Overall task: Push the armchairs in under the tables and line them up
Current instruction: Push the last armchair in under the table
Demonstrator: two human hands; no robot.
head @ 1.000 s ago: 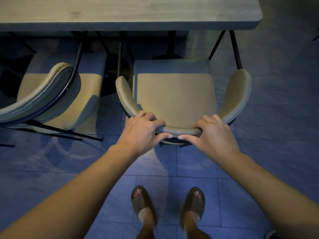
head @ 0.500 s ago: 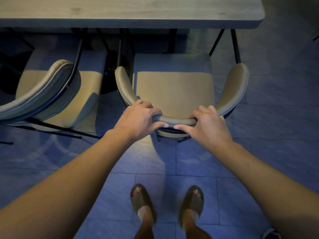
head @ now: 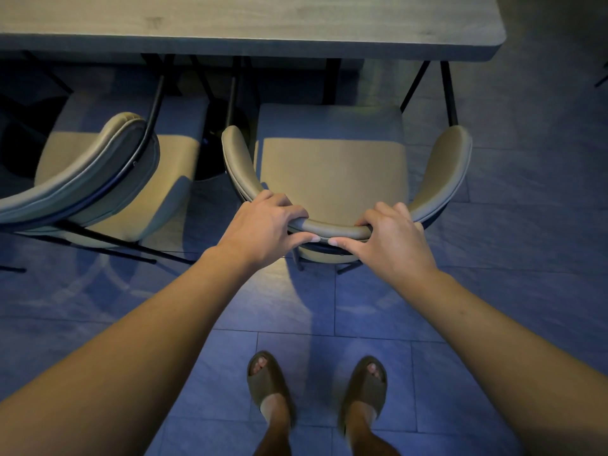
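Tiled floor — hands clasping armchair backrest

The armchair has slid forward, its seat front now nearer the worktop's near edge and farther from the person's feet. Both hands have moved forward with the backrest, arms reaching out straighter, thumb tips almost meeting.
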